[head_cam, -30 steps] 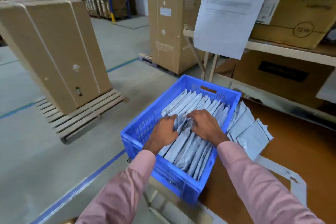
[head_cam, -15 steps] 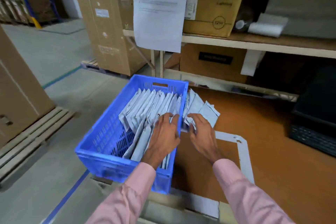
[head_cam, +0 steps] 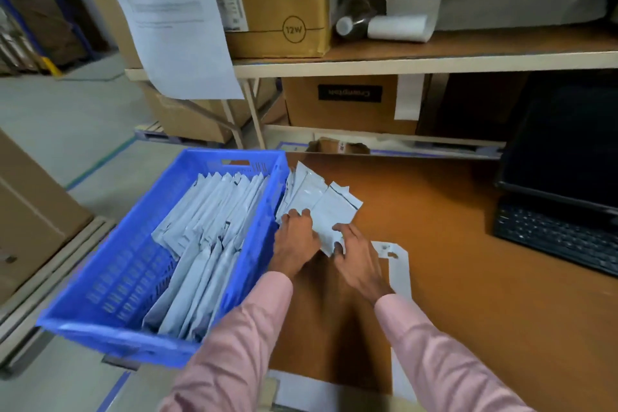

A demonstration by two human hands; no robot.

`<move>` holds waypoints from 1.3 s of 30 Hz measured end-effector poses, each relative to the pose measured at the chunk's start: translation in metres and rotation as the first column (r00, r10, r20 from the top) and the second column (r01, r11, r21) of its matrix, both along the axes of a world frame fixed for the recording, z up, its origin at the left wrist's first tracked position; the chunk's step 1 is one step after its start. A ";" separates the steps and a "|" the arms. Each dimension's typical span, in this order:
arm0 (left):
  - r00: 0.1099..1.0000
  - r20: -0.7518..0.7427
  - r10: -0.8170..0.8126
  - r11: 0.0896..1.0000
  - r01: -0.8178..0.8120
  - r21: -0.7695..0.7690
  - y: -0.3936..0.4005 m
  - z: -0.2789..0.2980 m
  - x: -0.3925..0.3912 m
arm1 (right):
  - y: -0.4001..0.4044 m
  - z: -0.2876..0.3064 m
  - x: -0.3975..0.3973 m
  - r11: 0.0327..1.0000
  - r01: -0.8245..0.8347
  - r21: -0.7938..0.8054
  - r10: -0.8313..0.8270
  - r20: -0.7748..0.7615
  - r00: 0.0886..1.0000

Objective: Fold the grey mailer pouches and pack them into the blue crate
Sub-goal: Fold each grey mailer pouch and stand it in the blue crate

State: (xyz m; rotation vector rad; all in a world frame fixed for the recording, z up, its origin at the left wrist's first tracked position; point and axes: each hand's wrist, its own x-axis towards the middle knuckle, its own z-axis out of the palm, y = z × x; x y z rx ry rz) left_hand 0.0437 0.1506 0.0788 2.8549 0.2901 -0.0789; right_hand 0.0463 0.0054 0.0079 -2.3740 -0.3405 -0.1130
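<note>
Loose pouches (head_cam: 319, 202) on bench (head_cam: 451, 244), just right of crate (head_cam: 133, 278), long axis running far-left. Left hand (head_cam: 294, 237) presses stack, fingers curled over it; right hand (head_cam: 359, 259) pinches near corner. Both equally close.

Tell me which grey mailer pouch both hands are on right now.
The nearest pouch of the loose pile on the table beside the blue crate; left hand and right hand grip it. The crate's pouches stand untouched.
</note>
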 end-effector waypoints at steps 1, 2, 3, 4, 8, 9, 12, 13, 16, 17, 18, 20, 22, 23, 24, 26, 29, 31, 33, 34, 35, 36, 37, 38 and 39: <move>0.999 -0.001 0.041 0.999 -0.041 -0.002 -0.003 -0.007 0.007 | -0.006 -0.006 0.002 1.000 -0.027 -0.010 0.027 -0.002 1.000; 0.997 -0.002 0.077 0.997 -0.077 -0.003 -0.005 -0.014 0.014 | -0.013 -0.012 0.004 0.998 -0.058 -0.030 0.058 -0.002 0.998; 0.994 -0.007 0.105 0.994 -0.105 -0.001 -0.007 -0.021 0.018 | -0.018 -0.018 0.005 0.995 -0.087 -0.050 0.087 -0.001 0.996; 0.992 -0.015 0.123 0.992 -0.123 0.007 -0.008 -0.027 0.020 | -0.023 -0.023 0.005 0.991 -0.111 -0.068 0.111 -0.006 0.994; 0.988 -0.032 0.152 0.988 -0.151 0.039 -0.014 -0.048 0.025 | -0.037 -0.036 0.005 0.989 -0.132 -0.070 0.128 -0.050 0.990; 0.987 -0.028 0.157 0.987 -0.156 0.028 -0.016 -0.052 0.026 | -0.040 -0.039 0.006 0.989 -0.135 -0.066 0.132 -0.057 0.990; 0.992 -0.007 0.129 0.992 -0.129 -0.001 -0.022 -0.062 0.027 | -0.050 -0.047 0.002 0.989 -0.130 -0.067 0.123 -0.102 0.987; 0.995 -0.003 0.103 0.995 -0.103 -0.014 -0.024 -0.066 0.027 | -0.054 -0.050 -0.001 0.991 -0.120 -0.065 0.112 -0.113 0.987; 1.000 0.006 0.019 0.996 -0.019 -0.084 -0.035 -0.074 0.021 | -0.068 -0.059 -0.010 0.991 -0.105 -0.086 0.098 -0.079 0.992; 1.000 0.004 -0.007 0.994 0.008 -0.111 -0.039 -0.077 0.019 | -0.074 -0.061 -0.013 0.988 -0.103 -0.112 0.099 -0.045 0.994; 0.999 -0.002 -0.034 0.991 0.034 -0.126 -0.042 -0.078 0.015 | -0.079 -0.063 -0.018 0.986 -0.094 -0.136 0.094 -0.007 0.996; 0.996 -0.025 -0.088 0.988 0.084 -0.126 -0.046 -0.083 0.007 | -0.088 -0.066 -0.031 0.985 -0.053 -0.162 0.065 0.065 0.996; 0.989 -0.025 -0.146 0.982 0.142 -0.128 -0.044 -0.086 -0.003 | -0.096 -0.069 -0.048 0.985 -0.020 -0.171 0.037 0.097 0.995; 0.985 -0.021 -0.170 0.977 0.166 -0.136 -0.041 -0.090 -0.008 | -0.099 -0.072 -0.058 0.984 -0.017 -0.178 0.034 0.094 0.995; 0.983 -0.025 -0.184 0.974 0.179 -0.142 -0.040 -0.093 -0.015 | -0.102 -0.077 -0.069 0.982 -0.022 -0.188 0.039 0.088 0.995; 0.978 -0.024 -0.209 0.969 0.204 -0.139 -0.038 -0.102 -0.030 | -0.104 -0.089 -0.090 0.976 -0.042 -0.216 0.060 0.078 0.995; 0.971 0.053 -0.231 0.966 0.236 -0.104 -0.039 -0.119 -0.056 | -0.104 -0.100 -0.114 0.970 -0.052 -0.235 0.069 0.065 0.996; 0.944 0.166 -0.286 0.952 0.300 -0.067 -0.042 -0.130 -0.073 | -0.103 -0.102 -0.119 0.969 -0.050 -0.243 0.065 0.054 0.996; 0.900 0.232 -0.369 0.918 0.392 -0.062 -0.048 -0.140 -0.085 | -0.103 -0.103 -0.118 0.971 -0.038 -0.235 0.048 0.036 0.998; 0.888 0.223 -0.403 0.901 0.427 -0.072 -0.051 -0.145 -0.089 | -0.102 -0.103 -0.118 0.973 -0.023 -0.229 0.030 0.027 0.999; 0.884 0.199 -0.423 0.891 0.445 -0.084 -0.055 -0.150 -0.092 | -0.101 -0.103 -0.118 0.974 -0.004 -0.225 0.009 0.021 1.000; 0.887 0.168 -0.431 0.889 0.449 -0.090 -0.058 -0.156 -0.095 | -0.101 -0.103 -0.117 0.974 0.012 -0.226 -0.008 0.017 1.000; 0.893 0.143 -0.427 0.893 0.441 -0.085 -0.060 -0.162 -0.097 | -0.100 -0.103 -0.116 0.973 0.022 -0.232 -0.020 0.014 1.000; 0.898 0.132 -0.419 0.900 0.430 -0.069 -0.061 -0.167 -0.100 | -0.099 -0.103 -0.115 0.969 0.027 -0.244 -0.025 0.009 1.000; 0.902 0.131 -0.411 0.906 0.420 -0.051 -0.061 -0.171 -0.103 | -0.098 -0.103 -0.114 0.964 0.028 -0.265 -0.028 0.003 1.000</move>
